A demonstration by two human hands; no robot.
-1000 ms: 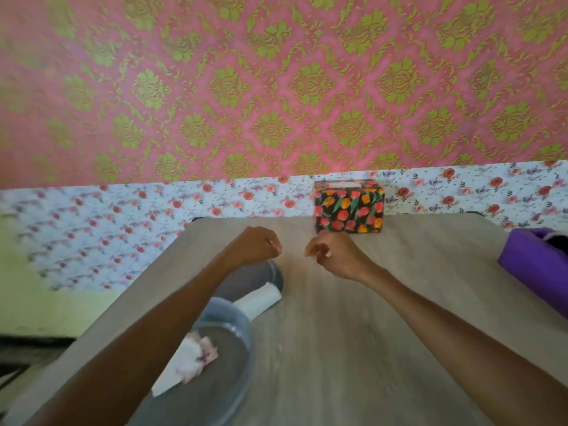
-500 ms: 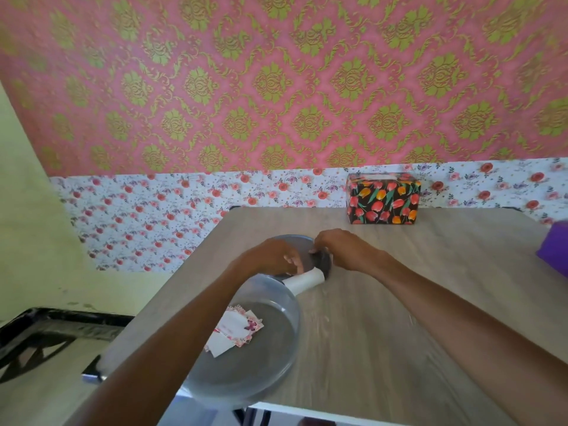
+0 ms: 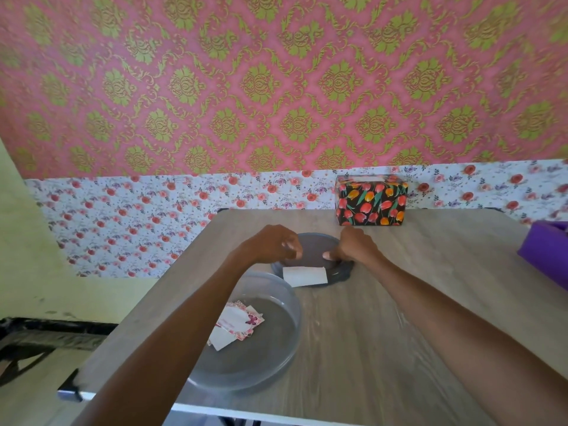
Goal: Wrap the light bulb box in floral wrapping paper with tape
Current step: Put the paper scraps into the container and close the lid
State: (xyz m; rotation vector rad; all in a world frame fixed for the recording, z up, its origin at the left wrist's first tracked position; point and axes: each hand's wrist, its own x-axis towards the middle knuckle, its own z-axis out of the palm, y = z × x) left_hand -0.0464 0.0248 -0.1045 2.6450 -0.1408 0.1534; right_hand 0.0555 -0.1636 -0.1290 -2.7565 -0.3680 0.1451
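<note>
The box [image 3: 372, 204], covered in black paper with red and orange tulips, stands upright at the table's far edge against the wall. My left hand [image 3: 273, 244] hovers with curled fingers over the left part of a dark grey round lid [image 3: 313, 244]; nothing shows in it. My right hand [image 3: 356, 247] grips the lid's right rim, thumb pressed on top. A white paper strip [image 3: 305, 276] lies across the lid's near edge. No tape roll is visible.
A clear round container [image 3: 285, 348] sits near the table's front left and holds floral paper scraps [image 3: 236, 324]. A purple object [image 3: 547, 250] lies at the right edge. The wooden table [image 3: 384, 333] ends at a left drop-off and a front edge.
The view has swung left and down. Both hands went from hovering as fists in the air to the grey lid. The white strip now lies flat on the lid's near edge.
</note>
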